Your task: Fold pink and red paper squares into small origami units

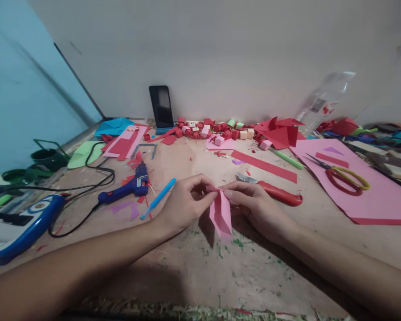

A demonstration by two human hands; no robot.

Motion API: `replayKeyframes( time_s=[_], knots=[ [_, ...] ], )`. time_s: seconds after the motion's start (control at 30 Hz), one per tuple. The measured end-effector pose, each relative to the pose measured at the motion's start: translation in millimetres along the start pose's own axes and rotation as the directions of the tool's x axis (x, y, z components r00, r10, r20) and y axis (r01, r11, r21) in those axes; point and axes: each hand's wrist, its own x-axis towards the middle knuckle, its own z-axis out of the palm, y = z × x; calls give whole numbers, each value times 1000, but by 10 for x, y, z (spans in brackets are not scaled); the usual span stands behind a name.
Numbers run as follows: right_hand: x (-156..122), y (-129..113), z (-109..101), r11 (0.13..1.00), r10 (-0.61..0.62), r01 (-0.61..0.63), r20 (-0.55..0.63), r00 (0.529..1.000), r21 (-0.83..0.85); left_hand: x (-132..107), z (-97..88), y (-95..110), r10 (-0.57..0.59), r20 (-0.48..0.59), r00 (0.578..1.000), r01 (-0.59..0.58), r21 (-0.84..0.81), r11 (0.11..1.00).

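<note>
A creased pink paper strip (221,218) hangs from the fingertips of both hands above the table. My left hand (190,198) pinches its upper left edge between thumb and fingers. At the upper right edge, my right hand (250,200) grips the same strip with thumb and forefinger. To the left of my left hand lies a blue pen-like stick (158,198). Just beyond my right hand is a red-handled utility knife (280,193), its blade pointing left. A flat red paper strip (263,166) lies behind the knife.
On the left are a blue glue gun (127,187) with a black cord and a blue-and-white device (43,218). Small folded paper cubes (203,129) line the wall beside a leaning phone (161,107). Scissors (347,178) rest on pink sheets (381,196) at right, near a plastic bottle (327,100).
</note>
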Motion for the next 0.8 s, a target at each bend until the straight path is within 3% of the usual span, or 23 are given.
replayKeyframes(
  time_s=[0.3, 0.53, 0.8],
  knots=[
    [12, -4, -20, 992, 69, -71, 25, 997, 105, -68, -17, 38, 220, -12, 975, -213, 205, 955],
    [9, 22, -28, 992, 61, -61, -2, 998, 108, -80, -18, 33, 243, 6, 970, -239, 208, 948],
    [0, 45, -38, 1000, 22, -22, -13, 1000, -9, -62, -6, 51, 228, 18, 974, -227, 200, 953]
  ],
)
